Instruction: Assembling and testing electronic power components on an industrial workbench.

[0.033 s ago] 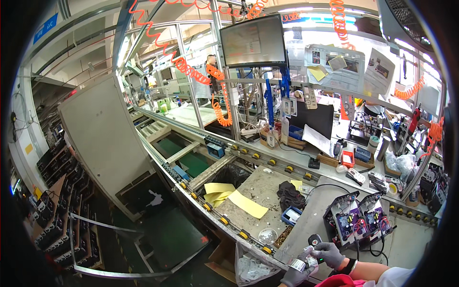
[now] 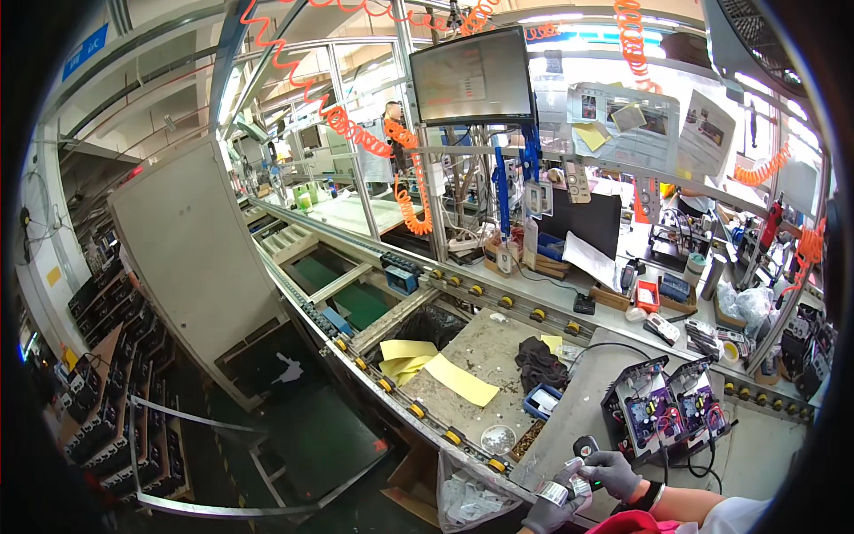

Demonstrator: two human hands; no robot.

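Both my hands wear grey gloves and meet low at the right, over the near edge of the bench. My left hand (image 2: 544, 517) is closed around a small piece with a white printed label (image 2: 553, 493); its exact kind does not show. The fingers of my right hand (image 2: 616, 474) pinch together at the light end of this piece, and whatever they grip is too small to name. Just beyond the fingers is a round black thing (image 2: 584, 446). Two opened devices (image 2: 648, 411) with purple circuit boards and cables stand on the bench to the right of my hands.
Beyond my hands lie a blue tray (image 2: 542, 401), a round dish (image 2: 498, 439) and a box of small brass-coloured parts (image 2: 528, 440). Yellow sheets (image 2: 463, 380) and a dark cloth (image 2: 540, 363) rest on the worn board. Roller rails (image 2: 418, 409) border it; a plastic-lined bin (image 2: 476, 498) stands below.
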